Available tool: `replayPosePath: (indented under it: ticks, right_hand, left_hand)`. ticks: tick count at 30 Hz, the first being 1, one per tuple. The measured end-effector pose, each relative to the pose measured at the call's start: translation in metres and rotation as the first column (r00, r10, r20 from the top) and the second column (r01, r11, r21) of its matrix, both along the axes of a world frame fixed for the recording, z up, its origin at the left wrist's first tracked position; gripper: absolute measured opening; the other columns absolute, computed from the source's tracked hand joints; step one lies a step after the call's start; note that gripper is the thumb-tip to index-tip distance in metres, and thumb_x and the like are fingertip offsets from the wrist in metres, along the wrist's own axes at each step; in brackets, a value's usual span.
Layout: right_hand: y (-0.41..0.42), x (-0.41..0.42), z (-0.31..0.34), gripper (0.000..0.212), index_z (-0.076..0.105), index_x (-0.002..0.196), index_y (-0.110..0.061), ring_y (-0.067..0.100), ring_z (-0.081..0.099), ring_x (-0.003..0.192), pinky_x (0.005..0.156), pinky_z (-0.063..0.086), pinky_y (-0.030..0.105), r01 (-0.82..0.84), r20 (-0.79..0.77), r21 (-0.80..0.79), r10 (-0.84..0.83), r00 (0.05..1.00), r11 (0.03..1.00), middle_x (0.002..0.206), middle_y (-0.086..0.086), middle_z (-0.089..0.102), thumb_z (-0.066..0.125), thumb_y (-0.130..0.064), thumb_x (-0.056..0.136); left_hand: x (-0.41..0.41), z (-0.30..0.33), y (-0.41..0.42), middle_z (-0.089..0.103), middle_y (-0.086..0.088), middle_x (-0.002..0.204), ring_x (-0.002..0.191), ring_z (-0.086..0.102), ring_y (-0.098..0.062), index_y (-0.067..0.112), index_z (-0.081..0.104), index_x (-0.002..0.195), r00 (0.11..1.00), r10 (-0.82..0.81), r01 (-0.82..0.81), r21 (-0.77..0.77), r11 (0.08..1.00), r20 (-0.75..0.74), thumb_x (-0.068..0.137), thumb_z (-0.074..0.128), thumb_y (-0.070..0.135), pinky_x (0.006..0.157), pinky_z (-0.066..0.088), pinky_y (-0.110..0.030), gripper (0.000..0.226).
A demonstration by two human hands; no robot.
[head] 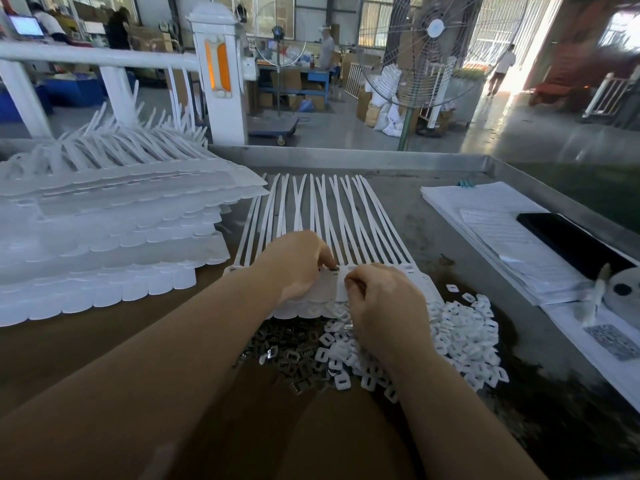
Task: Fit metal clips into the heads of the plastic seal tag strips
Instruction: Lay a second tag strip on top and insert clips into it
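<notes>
A sheet of white plastic seal tag strips [322, 216] lies in the middle of the metal table, tails pointing away from me, heads [408, 270] in a row near me. My left hand [298, 265] rests on the heads, its fingertips pressing near a slot. Beside it, my right hand [381, 299] has curled fingers pinching something small at a head; what it is stays hidden. In front of the heads lie a pile of dark metal clips [287, 351] and a pile of white plastic caps [464, 337].
A tall stack of seal tag sheets [104, 237] fills the left of the table. Papers [491, 230] and a black phone [575, 244] lie at the right. The table's raised metal rim [346, 157] runs along the far edge. A standing fan [426, 64] is beyond.
</notes>
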State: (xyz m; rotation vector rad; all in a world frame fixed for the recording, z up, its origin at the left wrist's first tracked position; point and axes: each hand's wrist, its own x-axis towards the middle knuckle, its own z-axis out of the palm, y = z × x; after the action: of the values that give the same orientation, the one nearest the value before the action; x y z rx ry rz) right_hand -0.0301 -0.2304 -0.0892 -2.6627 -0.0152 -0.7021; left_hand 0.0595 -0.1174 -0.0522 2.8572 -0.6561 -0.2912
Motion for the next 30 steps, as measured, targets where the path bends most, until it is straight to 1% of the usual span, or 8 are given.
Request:
replayPosePath:
  ticks: [5, 6, 10, 13, 18, 22, 27, 30]
  right_hand:
    - [0.0, 0.0, 0.0, 0.021, 0.064, 0.089, -0.013, 0.016, 0.051, 0.08, 0.073, 0.04, 0.027, -0.004, 0.001, 0.002, 0.004, 1.0, 1.0, 0.085, 0.001, 0.064, 0.045, -0.02, 0.093]
    - [0.0, 0.0, 0.0, 0.021, 0.064, 0.09, -0.013, 0.016, 0.051, 0.08, 0.072, 0.04, 0.027, -0.003, 0.0, 0.0, 0.003, 1.0, 1.0, 0.085, 0.001, 0.064, 0.045, -0.02, 0.093]
    - [-0.001, 0.0, 0.0, 0.022, 0.064, 0.091, -0.014, 0.014, 0.051, 0.08, 0.074, 0.04, 0.025, -0.003, -0.002, 0.002, 0.003, 1.0, 1.0, 0.086, -0.001, 0.064, 0.044, -0.021, 0.093]
    - [-0.001, 0.0, -0.001, 0.022, 0.064, 0.091, -0.015, 0.014, 0.05, 0.08, 0.074, 0.039, 0.026, 0.0, -0.004, 0.003, 0.0, 1.0, 1.0, 0.086, -0.002, 0.063, 0.043, -0.023, 0.093]
    - [-0.001, 0.001, -0.001, 0.019, 0.065, 0.088, -0.013, 0.017, 0.053, 0.081, 0.073, 0.038, 0.027, 0.002, 0.008, 0.014, -0.002, 1.0, 1.0, 0.086, 0.001, 0.065, 0.048, -0.02, 0.091]
    - [-0.001, 0.001, -0.001, 0.019, 0.066, 0.089, -0.013, 0.016, 0.053, 0.082, 0.073, 0.038, 0.025, 0.003, 0.017, 0.01, -0.003, 1.0, 1.0, 0.086, 0.0, 0.066, 0.049, -0.02, 0.091]
    - [-0.001, 0.002, -0.002, 0.019, 0.066, 0.092, -0.015, 0.014, 0.052, 0.081, 0.074, 0.038, 0.024, -0.002, 0.02, 0.01, 0.002, 1.0, 1.0, 0.087, -0.001, 0.066, 0.048, -0.021, 0.091]
    - [-0.002, 0.001, -0.002, 0.018, 0.066, 0.093, -0.016, 0.013, 0.052, 0.082, 0.076, 0.039, 0.024, -0.004, 0.022, 0.008, 0.003, 1.0, 1.0, 0.088, -0.002, 0.066, 0.048, -0.021, 0.091]
  left_hand:
    - [0.0, -0.002, 0.0, 0.048, -0.001, 0.13, 0.116, 0.048, -0.022, 0.027, 0.054, 0.129, 0.99, -0.088, 0.076, 0.115, 0.99, 0.109, 0.088, 0.053, 0.0, 0.092, 0.036, -0.028, 0.049]
    - [-0.002, -0.003, 0.002, 0.05, 0.001, 0.129, 0.113, 0.049, -0.02, 0.028, 0.055, 0.127, 0.992, -0.071, 0.063, 0.078, 0.995, 0.103, 0.09, 0.051, 0.001, 0.091, 0.037, -0.026, 0.046]
    - [-0.017, 0.0, 0.017, 0.066, 0.004, 0.112, 0.095, 0.057, -0.006, 0.021, 0.068, 0.108, 0.986, 0.083, -0.023, -0.372, 0.928, 0.145, 0.092, 0.05, 0.006, 0.082, 0.038, -0.014, 0.028]
    - [-0.025, 0.005, 0.029, 0.066, 0.012, 0.088, 0.078, 0.056, 0.002, 0.023, 0.071, 0.098, 0.988, 0.06, 0.011, -0.457, 0.889, 0.14, 0.088, 0.06, 0.013, 0.071, 0.039, -0.008, 0.018]
    - [-0.044, 0.015, 0.044, 0.063, 0.022, 0.072, 0.068, 0.055, 0.015, 0.027, 0.074, 0.082, 0.984, -0.171, 0.175, -0.391, 0.904, 0.045, 0.082, 0.067, 0.018, 0.06, 0.038, 0.001, 0.011]
    - [-0.061, 0.011, 0.051, 0.058, 0.026, 0.075, 0.072, 0.052, 0.016, 0.033, 0.072, 0.086, 0.971, -0.239, 0.229, -0.238, 0.944, -0.015, 0.081, 0.068, 0.024, 0.06, 0.037, -0.003, 0.011]
    - [-0.069, 0.005, 0.052, 0.049, 0.027, 0.08, 0.077, 0.047, 0.005, 0.038, 0.069, 0.103, 0.969, -0.248, 0.247, -0.165, 0.955, 0.013, 0.084, 0.066, 0.027, 0.075, 0.036, -0.013, 0.022]
    - [-0.069, 0.002, 0.051, 0.047, 0.027, 0.079, 0.077, 0.045, 0.005, 0.037, 0.07, 0.101, 0.968, -0.25, 0.249, -0.161, 0.955, 0.019, 0.085, 0.065, 0.028, 0.08, 0.037, -0.018, 0.019]
